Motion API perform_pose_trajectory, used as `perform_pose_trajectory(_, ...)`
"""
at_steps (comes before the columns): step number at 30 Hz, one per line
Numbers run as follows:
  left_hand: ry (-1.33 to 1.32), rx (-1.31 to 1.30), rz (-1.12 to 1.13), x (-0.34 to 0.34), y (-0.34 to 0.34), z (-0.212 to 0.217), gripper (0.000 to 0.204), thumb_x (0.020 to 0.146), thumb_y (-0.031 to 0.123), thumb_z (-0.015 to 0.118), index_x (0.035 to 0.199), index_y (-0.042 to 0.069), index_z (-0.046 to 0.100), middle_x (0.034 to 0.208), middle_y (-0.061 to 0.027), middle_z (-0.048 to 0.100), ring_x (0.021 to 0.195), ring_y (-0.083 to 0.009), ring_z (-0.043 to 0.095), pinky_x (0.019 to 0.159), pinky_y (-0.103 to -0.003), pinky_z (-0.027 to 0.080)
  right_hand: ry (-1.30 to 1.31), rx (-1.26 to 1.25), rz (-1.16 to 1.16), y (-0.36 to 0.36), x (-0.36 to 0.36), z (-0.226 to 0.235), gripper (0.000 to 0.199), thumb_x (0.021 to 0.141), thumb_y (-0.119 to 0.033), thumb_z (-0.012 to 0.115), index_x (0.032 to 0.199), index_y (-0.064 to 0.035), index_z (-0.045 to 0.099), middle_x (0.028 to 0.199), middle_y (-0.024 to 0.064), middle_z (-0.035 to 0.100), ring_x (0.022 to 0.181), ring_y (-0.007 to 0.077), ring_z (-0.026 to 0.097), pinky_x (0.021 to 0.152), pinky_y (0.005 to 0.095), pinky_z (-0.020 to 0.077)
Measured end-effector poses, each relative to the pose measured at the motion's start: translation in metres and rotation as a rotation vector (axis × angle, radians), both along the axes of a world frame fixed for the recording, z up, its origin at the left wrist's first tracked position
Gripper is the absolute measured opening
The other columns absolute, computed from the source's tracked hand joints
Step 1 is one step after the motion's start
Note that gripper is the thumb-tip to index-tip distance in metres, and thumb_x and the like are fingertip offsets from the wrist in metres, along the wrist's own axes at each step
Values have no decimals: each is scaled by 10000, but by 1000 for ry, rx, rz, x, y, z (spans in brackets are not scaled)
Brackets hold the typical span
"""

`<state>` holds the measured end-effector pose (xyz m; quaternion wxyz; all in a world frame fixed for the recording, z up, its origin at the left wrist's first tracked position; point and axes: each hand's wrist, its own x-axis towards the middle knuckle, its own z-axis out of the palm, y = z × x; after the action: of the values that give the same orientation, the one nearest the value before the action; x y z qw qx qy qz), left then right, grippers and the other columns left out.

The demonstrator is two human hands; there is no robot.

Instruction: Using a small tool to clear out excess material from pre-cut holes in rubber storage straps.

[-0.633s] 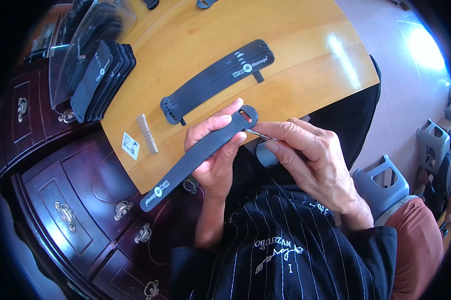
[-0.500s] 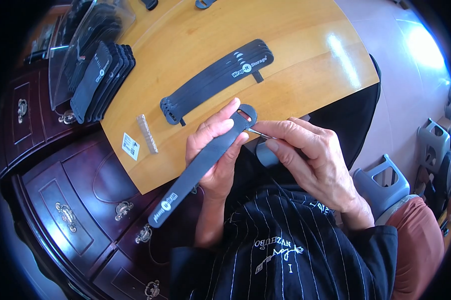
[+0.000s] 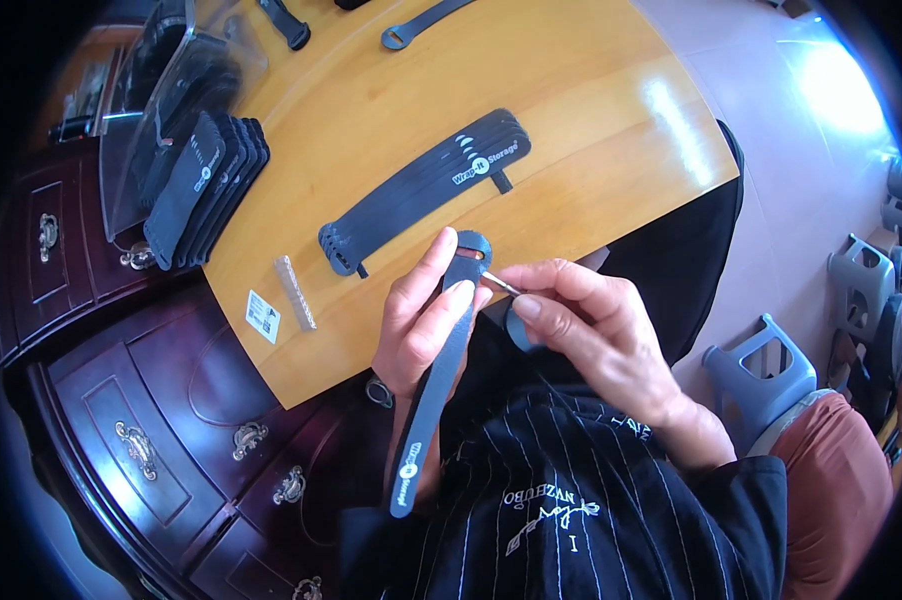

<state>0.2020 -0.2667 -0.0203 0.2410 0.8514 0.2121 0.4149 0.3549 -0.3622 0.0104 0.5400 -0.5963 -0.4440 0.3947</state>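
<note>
your left hand (image 3: 426,325) has its fingers closed around a long black strap (image 3: 436,385), thumb pressed near the looped end, which sits just over the near edge of the tabletop (image 3: 591,120); the tail hangs down toward 6 o'clock across your lap. your right hand (image 3: 596,340) comes in from 3 o'clock, its fingers pinched narrow on a thin metal pin (image 3: 501,284) whose tip meets the slot at the strap's head.

the risk is at that tip. the pin is slim and held only at the fingertips, so a skewed push could make it skid off the slot toward your left thumb, or pop out of the pinch and drop into your lap. the strap is gripped only near its upper part, so the loose tail could twist the head out of line.

at 12 o'clock the stack of black straps (image 3: 426,190) lies close; a slipping elbow could nudge it. the small ridged metal strip (image 3: 296,292) and white label (image 3: 262,315) at 9 o'clock sit near the tabletop's edge.
</note>
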Motion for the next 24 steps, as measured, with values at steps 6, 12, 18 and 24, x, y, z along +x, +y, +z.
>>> perform_pose_trajectory(6, -100, 5, -23, 11, -1, 6, 346, 793, -147, 658, 1101, -33, 550, 1212, -340, 530, 938, -311, 658, 750, -318, 592, -328, 18, -37, 3, -1, -3, 232, 927, -103, 617, 1134, 3, 617, 728, -2, 552, 687, 56, 574, 615, 202, 460)
perform_pose_trajectory(12, -211, -294, 30, 4, -13, -6, 296, 816, -140, 641, 1092, -46, 591, 1207, -345, 528, 960, -304, 657, 757, -312, 598, 858, -370, -9, 3, 3, 13, 242, 939, -125, 613, 1139, 13, 610, 772, -14, 567, 697, 35, 546, 613, 207, 454)
perform_pose_trajectory(18, -99, -633, 96, 7, -16, 5, 222, 816, -140, 641, 1025, -70, 619, 1208, -332, 527, 964, -312, 661, 785, -320, 605, -525, -23, -63, 3, -5, -3, 252, 923, -141, 635, 1139, -13, 608, 746, 20, 581, 665, 54, 580, 554, 234, 457)
perform_pose_trajectory(24, -215, -494, -140, 0, -9, -8, 306, 788, -190, 628, 1053, -38, 635, 1025, -174, 592, 943, -247, 656, 762, -295, 597, 942, -446, 80, 3, 9, -5, 221, 972, -170, 562, 1112, -7, 615, 743, -30, 543, 625, 47, 521, 537, 206, 420)
